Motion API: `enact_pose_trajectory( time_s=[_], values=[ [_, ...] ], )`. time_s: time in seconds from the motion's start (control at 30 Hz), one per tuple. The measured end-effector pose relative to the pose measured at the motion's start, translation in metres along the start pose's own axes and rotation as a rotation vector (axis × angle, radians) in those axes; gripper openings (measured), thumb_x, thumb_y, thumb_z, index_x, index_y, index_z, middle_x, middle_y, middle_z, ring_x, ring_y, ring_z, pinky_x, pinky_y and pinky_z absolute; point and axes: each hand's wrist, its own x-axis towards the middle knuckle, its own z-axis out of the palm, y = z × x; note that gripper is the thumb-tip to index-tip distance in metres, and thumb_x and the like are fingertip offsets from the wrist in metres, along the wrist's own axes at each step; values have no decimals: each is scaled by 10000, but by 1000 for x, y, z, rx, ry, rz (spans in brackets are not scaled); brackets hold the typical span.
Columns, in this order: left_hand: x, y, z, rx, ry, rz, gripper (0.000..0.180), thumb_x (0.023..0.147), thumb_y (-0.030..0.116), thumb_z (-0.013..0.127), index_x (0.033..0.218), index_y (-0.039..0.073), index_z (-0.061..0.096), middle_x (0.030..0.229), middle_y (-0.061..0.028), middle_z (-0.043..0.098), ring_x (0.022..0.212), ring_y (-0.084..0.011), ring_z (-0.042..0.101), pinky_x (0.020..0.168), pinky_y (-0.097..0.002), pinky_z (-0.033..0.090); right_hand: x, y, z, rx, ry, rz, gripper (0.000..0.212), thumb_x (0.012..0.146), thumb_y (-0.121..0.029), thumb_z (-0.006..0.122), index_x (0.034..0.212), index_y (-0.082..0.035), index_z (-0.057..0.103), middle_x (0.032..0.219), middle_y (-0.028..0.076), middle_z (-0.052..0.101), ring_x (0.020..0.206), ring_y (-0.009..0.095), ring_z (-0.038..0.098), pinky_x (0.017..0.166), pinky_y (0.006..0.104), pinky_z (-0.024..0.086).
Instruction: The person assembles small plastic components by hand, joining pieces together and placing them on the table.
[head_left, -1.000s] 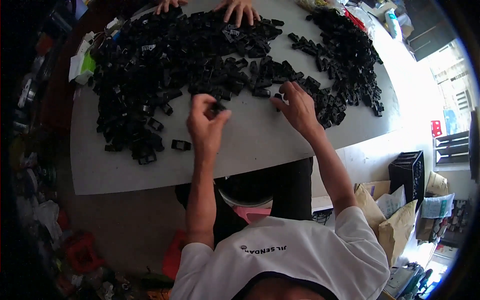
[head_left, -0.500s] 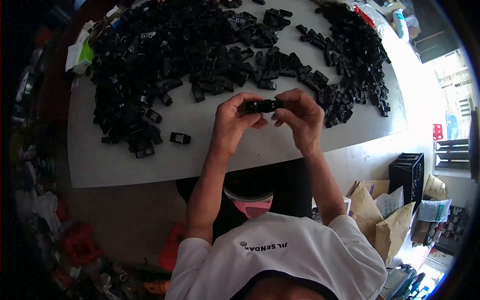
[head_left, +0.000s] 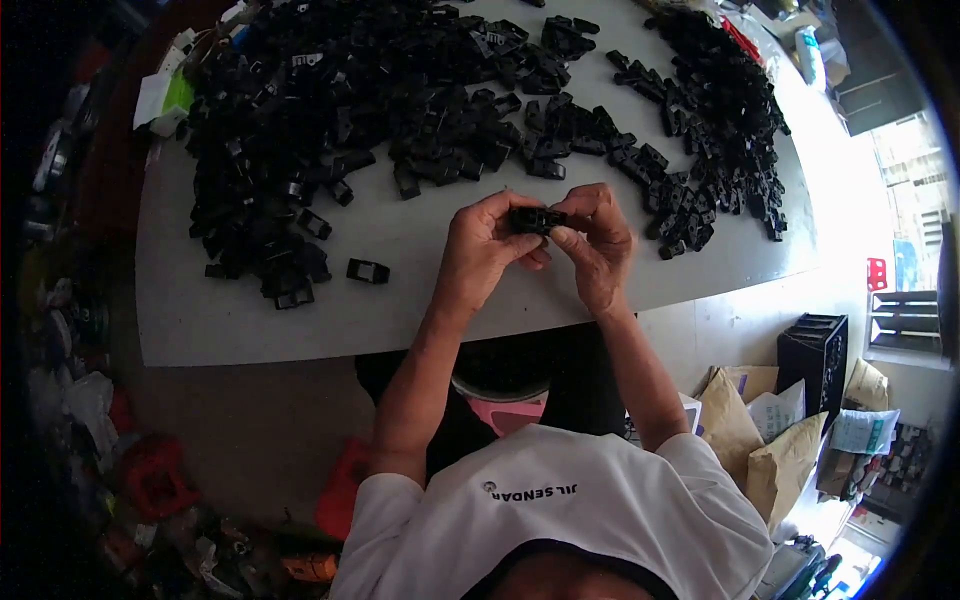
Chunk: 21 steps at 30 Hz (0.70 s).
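Between my two hands, over the near part of the table, is a small black plastic part [head_left: 534,220] with an open frame-like body. My left hand [head_left: 480,245] is closed on its left end, thumb below and index finger above. The fingers of my right hand [head_left: 598,240] pinch its right end and hide that end. A single black rectangular part [head_left: 368,271] with an opening in it lies apart on the table, left of my hands. Beyond my hands spreads a big heap of similar black parts [head_left: 380,100].
The white table [head_left: 240,335] ends just in front of my body. A second pile of black parts [head_left: 725,130] lies at the right. Brown paper packages [head_left: 735,420] and a black crate [head_left: 812,360] stand on the floor at right; a red crate [head_left: 160,480] is at left.
My hands have come closer together, the right one moving left along the black part. The part looks turned a little, and the view has shifted slightly.
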Motion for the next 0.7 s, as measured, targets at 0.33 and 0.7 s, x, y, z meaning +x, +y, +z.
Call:
enact_pose_trajectory(
  time_s=[0.33,0.7],
  values=[
    [-9,4,1,-113,6,60,158,873,69,601,1011,12,549,784,-50,619,592,-80,588,525,-197,482,-6,-22,0,-124,-170,298,223,857,-166,659,978,5,580,898,80,575,779,132,555,584,258,469],
    [-12,12,-1,474,20,246,357,908,75,559,1257,49,490,1011,-104,611,890,-198,607,764,-314,511,-44,-31,-4,-427,-88,154,181,830,-100,647,959,-10,557,784,96,569,612,202,557,530,295,452]
  ],
)
